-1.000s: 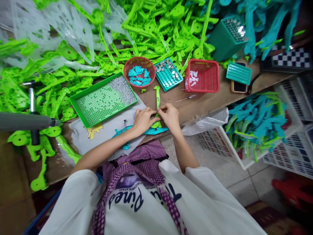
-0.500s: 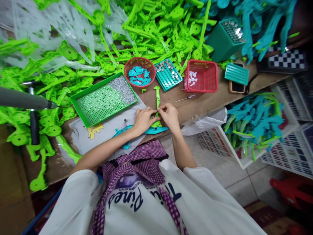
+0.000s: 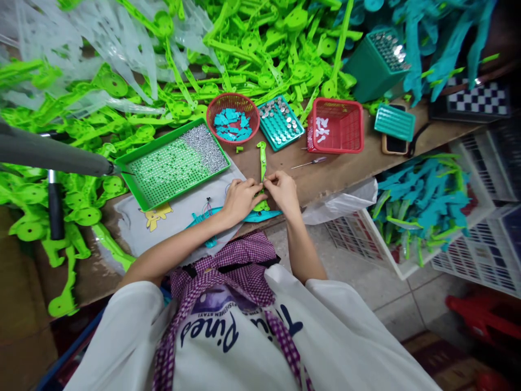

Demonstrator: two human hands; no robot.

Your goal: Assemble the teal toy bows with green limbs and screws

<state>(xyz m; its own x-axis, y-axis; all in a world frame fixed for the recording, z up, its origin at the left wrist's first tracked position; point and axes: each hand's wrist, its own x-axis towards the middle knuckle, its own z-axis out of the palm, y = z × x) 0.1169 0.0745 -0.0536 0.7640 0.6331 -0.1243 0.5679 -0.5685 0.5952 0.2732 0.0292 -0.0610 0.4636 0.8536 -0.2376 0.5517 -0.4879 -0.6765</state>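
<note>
While both hands meet over it, the green part (image 3: 262,163) lies flat on the bench (image 3: 345,168) near its front edge, long arm pointing away from the person, round end tucked under the fingers. Left hand (image 3: 240,198) and right hand (image 3: 283,191) are curled, fingertips pinched together at the part's near end; looks like they grip it or some small piece on it, but what exactly sits between the fingertips is too small to tell. Flat on the bench probably so the bench takes the load while the fingers press

A teal part (image 3: 260,216) lies crosswise under the wrists, with thin wires (image 3: 208,206) just left of it on a printed sheet (image 3: 163,220)

Feed stock sits in an arc just beyond the hands, likely for short reach: green tray (image 3: 173,163) with small metal pieces piled at its far end, round red basket (image 3: 232,117) of teal bits, teal tray (image 3: 280,123) of button cells, square red basket (image 3: 336,126) of white bits. A thin tool (image 3: 311,162) lies right of the green part

Farther back: a green pile (image 3: 252,49) of like parts across the bench, clear parts (image 3: 122,43) far left, teal ones (image 3: 431,38) far right. A phone (image 3: 394,142) under a teal lid (image 3: 394,123) at the right. Grey bar (image 3: 52,153) comes in from the left over a hammer (image 3: 55,201). White crates (image 3: 411,217) of teal and green parts on the floor to the right
</note>
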